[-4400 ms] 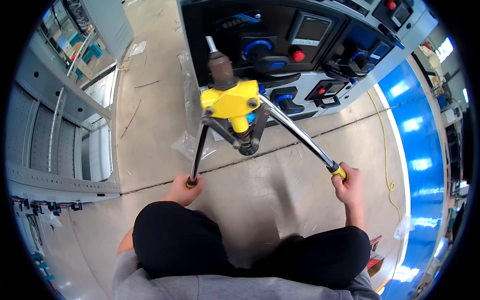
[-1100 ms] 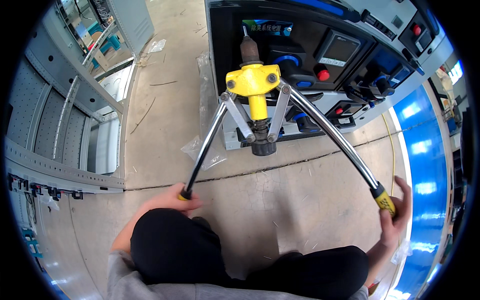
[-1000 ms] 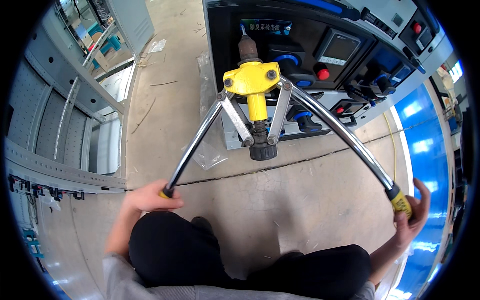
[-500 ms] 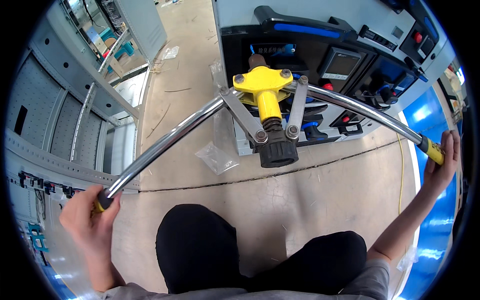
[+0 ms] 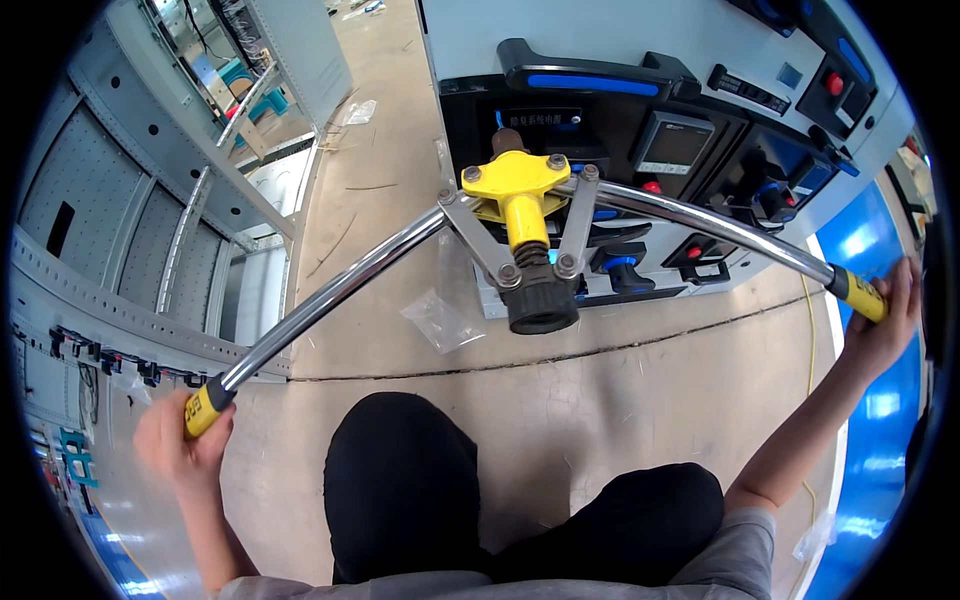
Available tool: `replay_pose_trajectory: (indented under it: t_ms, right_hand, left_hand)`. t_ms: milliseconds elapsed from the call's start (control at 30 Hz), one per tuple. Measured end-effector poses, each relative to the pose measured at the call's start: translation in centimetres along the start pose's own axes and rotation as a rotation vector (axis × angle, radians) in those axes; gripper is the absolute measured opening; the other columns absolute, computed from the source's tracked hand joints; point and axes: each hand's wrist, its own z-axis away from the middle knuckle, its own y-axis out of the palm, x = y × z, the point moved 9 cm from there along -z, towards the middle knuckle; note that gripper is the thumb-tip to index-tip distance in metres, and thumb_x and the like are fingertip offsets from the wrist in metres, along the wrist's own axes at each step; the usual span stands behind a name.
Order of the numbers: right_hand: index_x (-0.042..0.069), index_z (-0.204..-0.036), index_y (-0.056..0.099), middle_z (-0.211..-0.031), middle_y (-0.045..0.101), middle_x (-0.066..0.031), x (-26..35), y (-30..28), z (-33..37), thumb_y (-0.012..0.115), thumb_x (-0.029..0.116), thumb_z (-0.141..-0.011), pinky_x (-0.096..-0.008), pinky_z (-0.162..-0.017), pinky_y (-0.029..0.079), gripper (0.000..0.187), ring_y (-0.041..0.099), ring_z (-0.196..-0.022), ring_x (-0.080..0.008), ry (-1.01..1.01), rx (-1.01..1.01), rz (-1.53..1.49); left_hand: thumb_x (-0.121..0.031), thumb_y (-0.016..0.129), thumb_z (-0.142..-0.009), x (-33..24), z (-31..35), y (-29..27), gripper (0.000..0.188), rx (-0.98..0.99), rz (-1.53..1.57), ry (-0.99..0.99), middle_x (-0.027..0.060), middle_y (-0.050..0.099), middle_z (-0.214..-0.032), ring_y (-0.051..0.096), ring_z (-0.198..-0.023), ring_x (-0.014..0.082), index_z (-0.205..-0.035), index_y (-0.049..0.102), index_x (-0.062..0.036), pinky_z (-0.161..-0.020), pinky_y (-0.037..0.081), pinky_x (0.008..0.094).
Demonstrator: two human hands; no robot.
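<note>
A long-handled lever tool with a yellow head (image 5: 515,180) spans the view, two chrome arms spread wide from it. Beneath the yellow part are a short spring, two grey links and a black round socket (image 5: 541,305) whose open end faces me. My left hand (image 5: 178,440), slightly blurred, is closed around the yellow-and-black grip (image 5: 206,407) of the left arm. On the other side my right hand (image 5: 892,318) is at the yellow grip (image 5: 860,294), thumb below and fingers behind it; part of this hand is hidden. The socket appears to hold nothing.
Behind the tool stands a grey cabinet (image 5: 600,30) with black drawer fronts, blue-trimmed handles and red buttons. At the left is an open metal cabinet frame (image 5: 100,210). A clear plastic bag (image 5: 440,322) lies on the floor, and a yellow cord (image 5: 810,380) runs along the right.
The tool's head has shifted slightly left in view. My left hand has moved a little right and down, showing more of its grip. Both hands stay on the handles, which remain spread.
</note>
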Motion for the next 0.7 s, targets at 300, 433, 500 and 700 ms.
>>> replay_pose_trajectory:
  t_ms: [300, 433, 500, 700]
  right_hand:
    - [-0.005, -0.120, 0.062, -0.085, 0.062, -0.0082, 4.4, -2.0, 0.4, 0.066, 0.006, -0.103, -0.0247, -0.074, 0.057, 0.021, 0.062, -0.076, -0.0083, -0.035, -0.133, -0.119]
    - [-0.001, -0.119, 0.062, -0.086, 0.063, -0.0071, 3.2, -1.8, -0.6, 0.066, 0.007, -0.103, -0.0233, -0.071, 0.054, 0.019, 0.061, -0.075, -0.0088, 0.193, -0.184, -0.397]
    - [-0.001, -0.118, 0.063, -0.086, 0.065, -0.0076, 3.0, 0.0, -1.2, 0.065, 0.006, -0.103, -0.0234, -0.071, 0.054, 0.017, 0.061, -0.073, -0.0097, 0.163, -0.283, -0.374]
    - [0.003, -0.108, 0.062, -0.072, 0.062, -0.0092, 7.0, 0.2, 0.9, 0.062, -0.003, -0.100, -0.0286, -0.067, 0.051, 0.010, 0.057, -0.062, -0.0137, -0.067, -0.336, -0.510]
  left_hand:
    - [-0.034, 0.075, -0.092, 4.2, -0.7, 2.0, 0.038, -0.096, 0.249, -0.051, 0.0100, 0.057, -0.064, 0.057, -0.054, 0.0235, -0.082, 0.069, 0.0018, -0.054, 0.042, 0.0337]
    - [-0.017, 0.066, -0.091, 3.5, 1.2, 3.4, 0.023, 0.094, 0.374, -0.314, 0.0117, 0.059, -0.064, 0.058, -0.054, 0.0255, -0.080, 0.069, 0.0025, -0.055, 0.046, 0.0320]
    - [-0.015, 0.066, -0.090, 3.5, 2.1, 2.9, 0.021, -0.054, 0.357, -0.278, 0.0123, 0.059, -0.064, 0.057, -0.054, 0.0260, -0.080, 0.068, 0.0028, -0.055, 0.045, 0.0324]
    - [0.000, 0.058, -0.088, 4.9, 3.0, 7.8, 0.015, -0.016, 0.440, -0.354, 0.0120, 0.059, -0.064, 0.057, -0.054, 0.0223, -0.078, 0.068, 0.0038, -0.054, 0.044, 0.0338]
